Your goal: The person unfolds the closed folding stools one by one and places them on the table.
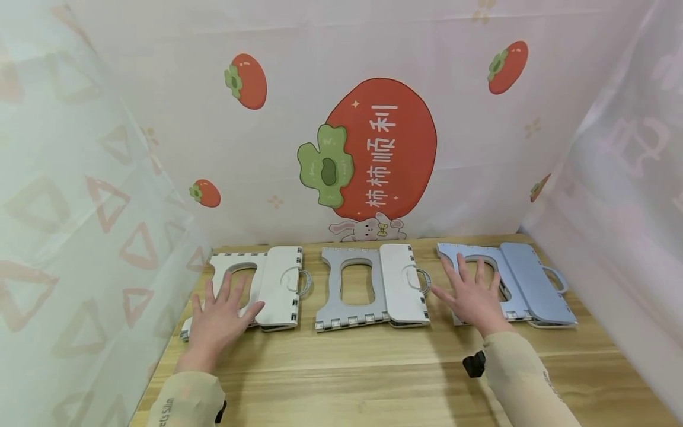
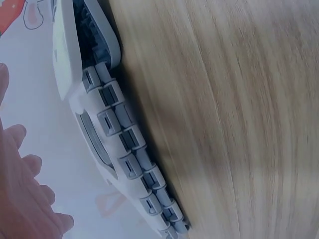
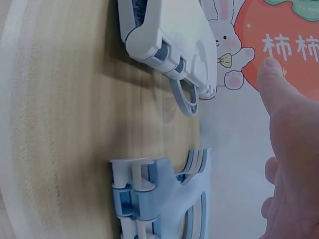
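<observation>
Three folding step stools lie folded flat in a row across the wooden table. My left hand (image 1: pixel 219 317), fingers spread, is over the white stool (image 1: pixel 279 284) on the left. In the left wrist view its fingertips stand apart from that stool's hinged edge (image 2: pixel 127 144). My right hand (image 1: pixel 476 296) spreads its fingers over the blue stool (image 1: pixel 536 281) on the right, thumb toward the middle stool's handle. Between the hands lies the grey and white stool (image 1: pixel 405 281), with a small loop handle (image 3: pixel 184 99) on its side. Neither hand holds anything.
The wooden table (image 1: pixel 341 379) has a bare front part. A white cloth backdrop (image 1: pixel 277 148) with persimmon prints rises behind the stools, and cloth side walls (image 1: pixel 80 207) stand left and right. A black wrist device (image 1: pixel 474 364) sits by the right cuff.
</observation>
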A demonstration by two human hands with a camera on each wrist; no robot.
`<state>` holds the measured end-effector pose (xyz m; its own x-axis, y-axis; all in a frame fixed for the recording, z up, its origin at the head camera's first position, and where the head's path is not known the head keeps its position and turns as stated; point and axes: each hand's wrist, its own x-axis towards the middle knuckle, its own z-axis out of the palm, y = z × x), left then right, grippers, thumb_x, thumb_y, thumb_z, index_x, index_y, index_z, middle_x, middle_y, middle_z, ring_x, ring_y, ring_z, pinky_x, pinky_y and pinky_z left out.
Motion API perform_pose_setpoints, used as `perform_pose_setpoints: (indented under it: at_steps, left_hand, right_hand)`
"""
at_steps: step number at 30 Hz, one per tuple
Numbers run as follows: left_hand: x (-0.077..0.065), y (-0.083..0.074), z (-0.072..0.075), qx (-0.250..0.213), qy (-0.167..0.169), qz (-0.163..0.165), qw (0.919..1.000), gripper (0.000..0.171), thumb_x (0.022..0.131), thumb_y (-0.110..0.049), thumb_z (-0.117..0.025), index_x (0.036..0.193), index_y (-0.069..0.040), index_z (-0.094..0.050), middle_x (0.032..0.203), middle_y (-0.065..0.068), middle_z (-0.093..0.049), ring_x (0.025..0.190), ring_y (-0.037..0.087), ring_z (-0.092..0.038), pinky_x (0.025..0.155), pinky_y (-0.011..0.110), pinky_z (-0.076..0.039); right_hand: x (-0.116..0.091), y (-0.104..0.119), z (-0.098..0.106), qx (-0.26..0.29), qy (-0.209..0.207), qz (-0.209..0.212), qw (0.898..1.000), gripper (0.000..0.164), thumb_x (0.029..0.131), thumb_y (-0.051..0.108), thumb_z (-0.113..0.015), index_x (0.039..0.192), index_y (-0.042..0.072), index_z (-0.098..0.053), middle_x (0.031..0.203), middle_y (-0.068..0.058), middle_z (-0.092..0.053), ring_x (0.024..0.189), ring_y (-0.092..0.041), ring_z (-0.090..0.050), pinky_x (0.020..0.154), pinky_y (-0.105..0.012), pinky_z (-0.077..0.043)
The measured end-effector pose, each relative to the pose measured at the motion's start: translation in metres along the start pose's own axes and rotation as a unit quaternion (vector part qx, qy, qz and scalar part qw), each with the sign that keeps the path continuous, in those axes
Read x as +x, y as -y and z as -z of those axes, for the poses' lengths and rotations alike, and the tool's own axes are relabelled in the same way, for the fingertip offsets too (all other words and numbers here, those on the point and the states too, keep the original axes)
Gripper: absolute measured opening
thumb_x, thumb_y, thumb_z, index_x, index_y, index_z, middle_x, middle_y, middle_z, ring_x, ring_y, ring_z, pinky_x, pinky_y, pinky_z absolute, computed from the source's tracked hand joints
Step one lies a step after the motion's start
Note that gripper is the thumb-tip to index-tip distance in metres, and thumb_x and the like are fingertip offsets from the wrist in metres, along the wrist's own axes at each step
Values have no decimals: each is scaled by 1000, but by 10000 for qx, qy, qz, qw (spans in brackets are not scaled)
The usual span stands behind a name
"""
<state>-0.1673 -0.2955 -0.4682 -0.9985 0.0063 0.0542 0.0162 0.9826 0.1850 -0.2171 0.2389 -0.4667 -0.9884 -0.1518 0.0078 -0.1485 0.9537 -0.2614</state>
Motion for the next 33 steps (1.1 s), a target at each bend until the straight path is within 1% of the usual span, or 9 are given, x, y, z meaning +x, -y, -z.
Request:
perform_pose_setpoints:
  at_steps: [3, 10, 13, 15, 17, 19, 23, 26, 33]
  left_hand:
    - [0, 3, 3, 6, -15, -15, 10000, 93, 97, -78, -33, 165, -15, -19, 170, 22, -6, 150, 59, 3, 112, 82, 3]
    - [-2, 9, 10, -40, 68, -47, 10000, 92, 98, -75, -36, 166, -19, -12, 170, 22, -7, 150, 58, 5, 111, 81, 3]
    - [-4, 12, 12, -94, 151, -77, 9998, 91, 98, -75, -37, 166, -21, -9, 170, 22, -9, 151, 57, 6, 112, 81, 3]
    - [-5, 15, 12, -109, 188, -117, 9997, 91, 98, -75, -38, 166, -23, -8, 170, 22, -10, 151, 57, 3, 113, 80, 3]
    - [-6, 17, 12, -128, 201, -179, 9996, 90, 98, -73, -41, 166, -24, -7, 169, 22, -11, 150, 58, 1, 113, 79, 2]
    - [-7, 20, 13, -116, 200, -252, 9994, 89, 99, -70, -44, 166, -24, -9, 169, 23, -14, 150, 58, -2, 114, 78, 0]
    - [-10, 23, 12, -49, 180, -403, 9990, 89, 98, -69, -48, 166, -21, -16, 168, 22, -19, 150, 59, -7, 114, 78, -2]
    - [-11, 25, 11, 7, 192, -507, 9985, 90, 97, -70, -49, 165, -18, -21, 167, 22, -21, 149, 58, -10, 115, 78, -4]
    - [-16, 31, 7, 45, 395, -799, 9960, 94, 93, -70, -56, 163, -13, -28, 166, 23, -24, 149, 56, -17, 114, 78, -9]
  right_hand:
    - [2, 1, 1, -85, -20, 15, 10000, 86, 100, 66, -47, 166, 29, -6, 171, -21, 0, 148, -58, 15, 106, -82, 17]
    - [6, 8, 4, -287, -47, 22, 9996, 92, 96, 79, -34, 166, 28, -3, 171, -18, 1, 149, -57, 15, 108, -82, 13]
    - [9, 12, 5, -241, -44, 35, 9997, 91, 97, 77, -38, 166, 28, -4, 172, -17, 1, 149, -56, 15, 108, -82, 12]
    - [11, 16, 6, -248, -38, 44, 9997, 90, 98, 73, -41, 166, 28, -4, 172, -17, 1, 150, -56, 14, 109, -82, 12]
    - [13, 19, 5, -228, -26, 64, 9997, 90, 98, 73, -41, 166, 28, -4, 172, -17, 0, 150, -56, 14, 108, -82, 13]
    - [14, 22, 5, -282, -17, 91, 9996, 91, 97, 76, -38, 166, 28, -4, 172, -17, 0, 150, -56, 14, 109, -82, 13]
    - [18, 30, 5, -326, -21, 142, 9994, 92, 97, 76, -38, 166, 23, -10, 172, -16, -2, 151, -55, 13, 111, -79, 15]
    - [20, 39, 4, -257, -67, 190, 9995, 90, 98, 70, -45, 166, 19, -16, 171, -18, -4, 152, -54, 10, 112, -78, 15]
    - [25, 54, -1, -131, -134, 391, 9991, 88, 98, 68, -49, 165, 20, -18, 170, -21, -10, 153, -54, 4, 114, -78, 9]
